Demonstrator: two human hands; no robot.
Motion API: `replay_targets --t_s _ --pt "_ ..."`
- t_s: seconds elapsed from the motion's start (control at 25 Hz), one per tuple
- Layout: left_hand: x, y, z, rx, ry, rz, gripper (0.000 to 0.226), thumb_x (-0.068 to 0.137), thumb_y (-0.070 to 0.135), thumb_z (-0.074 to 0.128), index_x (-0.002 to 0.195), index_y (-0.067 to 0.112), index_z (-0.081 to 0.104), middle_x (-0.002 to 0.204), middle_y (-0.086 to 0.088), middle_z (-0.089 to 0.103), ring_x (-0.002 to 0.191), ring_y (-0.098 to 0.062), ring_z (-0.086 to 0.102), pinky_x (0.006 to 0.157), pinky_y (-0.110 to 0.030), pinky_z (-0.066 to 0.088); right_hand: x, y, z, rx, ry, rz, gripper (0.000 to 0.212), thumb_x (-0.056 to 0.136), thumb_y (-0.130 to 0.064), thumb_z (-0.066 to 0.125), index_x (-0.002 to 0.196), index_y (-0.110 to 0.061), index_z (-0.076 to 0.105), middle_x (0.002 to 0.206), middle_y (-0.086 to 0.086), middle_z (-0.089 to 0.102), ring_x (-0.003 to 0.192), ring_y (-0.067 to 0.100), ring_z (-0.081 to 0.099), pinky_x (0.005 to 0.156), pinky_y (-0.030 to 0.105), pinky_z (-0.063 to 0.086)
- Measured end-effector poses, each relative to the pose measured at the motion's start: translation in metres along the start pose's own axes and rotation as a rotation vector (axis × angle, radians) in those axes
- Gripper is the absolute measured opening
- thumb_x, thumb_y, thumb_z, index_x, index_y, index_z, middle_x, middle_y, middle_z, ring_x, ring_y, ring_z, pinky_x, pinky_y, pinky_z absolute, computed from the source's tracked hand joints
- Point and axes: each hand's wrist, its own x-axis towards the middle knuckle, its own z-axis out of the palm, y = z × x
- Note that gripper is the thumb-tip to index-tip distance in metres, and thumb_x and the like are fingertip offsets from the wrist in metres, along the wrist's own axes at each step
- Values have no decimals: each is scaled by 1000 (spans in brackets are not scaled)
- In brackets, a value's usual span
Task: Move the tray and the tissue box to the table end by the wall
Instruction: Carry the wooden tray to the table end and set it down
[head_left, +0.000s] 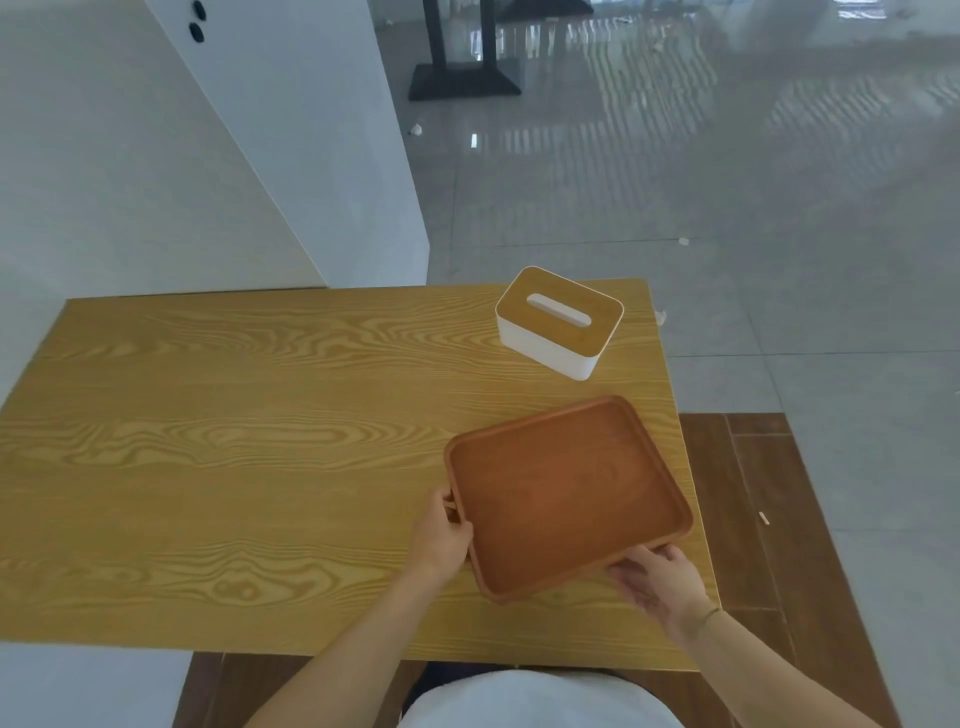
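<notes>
A brown wooden tray lies on the right part of the yellow wood-grain table, turned at an angle. My left hand grips the tray's left handle. My right hand holds the tray's near right edge, fingers under the rim. A white tissue box with a wooden lid and a slot stands at the far right corner of the table, apart from the tray. Nothing lies in the tray.
A white wall runs along the table's left and far-left side. Grey tiled floor lies to the right and beyond. Black table stands are far back. A brown wooden bench sits at the right.
</notes>
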Motion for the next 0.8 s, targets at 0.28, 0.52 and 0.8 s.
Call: replay_targets --t_s 0.28,0.52,0.8 --pt "-20 17 -35 -242 -25 30 78 91 -6 61 152 29 28 133 -15 48 103 -25 65 71 -41 62 -11 -16 -10 47 -230 -11 42 79 1 75 116 -8 56 99 15 78 84 30 76 69 41 55" --pt "-31 22 -59 -246 98 109 79 92 -4 60 151 36 26 123 -3 53 83 -20 71 71 -42 62 -22 -32 13 39 -317 -133 51 81 2 75 120 -23 54 107 11 77 92 31 75 75 41 54" --pt "-48 -11 -107 -336 249 137 77 90 -2 61 146 43 33 116 -1 59 79 -20 70 72 -46 62 -52 -40 58 -97 -417 -270 66 64 -21 87 123 -21 56 103 5 78 94 27 75 78 42 54"
